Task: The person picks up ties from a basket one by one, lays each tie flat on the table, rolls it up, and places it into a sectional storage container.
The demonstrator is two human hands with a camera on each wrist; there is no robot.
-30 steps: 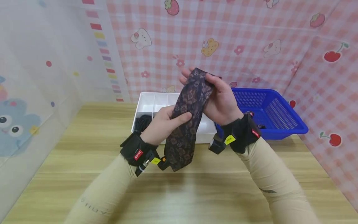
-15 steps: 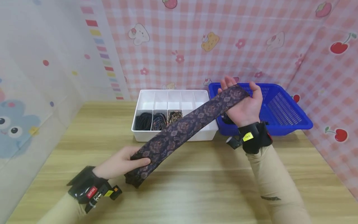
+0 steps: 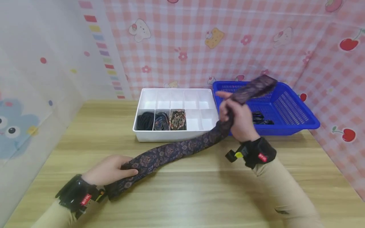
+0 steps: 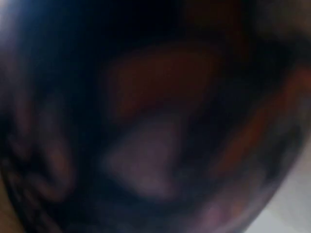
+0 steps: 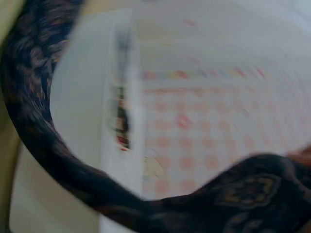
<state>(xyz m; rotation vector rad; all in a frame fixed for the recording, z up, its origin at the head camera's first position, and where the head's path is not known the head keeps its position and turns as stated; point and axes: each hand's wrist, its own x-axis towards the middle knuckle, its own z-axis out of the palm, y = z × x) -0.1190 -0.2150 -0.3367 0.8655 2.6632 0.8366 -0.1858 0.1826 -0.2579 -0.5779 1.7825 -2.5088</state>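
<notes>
A dark necktie (image 3: 174,153) with a brownish floral pattern stretches between both hands above the table. Near its lower left end, my left hand (image 3: 111,169) pinches it, thumb on top. My right hand (image 3: 240,120) grips it further along, and a blurred length sticks up past that hand over the blue basket. Between the hands the necktie sags a little; in the right wrist view the necktie (image 5: 73,165) bends in a wide curve. Blurred patterned cloth (image 4: 155,97) fills most of the left wrist view.
Behind the necktie stands a white divided box (image 3: 168,136). Its front row holds a black roll (image 3: 146,121), a bluish patterned roll (image 3: 161,121) and a tan patterned roll (image 3: 178,119). At the right, the blue basket (image 3: 296,128) contains dark items (image 3: 260,118).
The hands have spread apart, drawing the necktie out lengthwise. My left hand moved down and left; my right hand turned over from palm up and now grips the cloth.
</notes>
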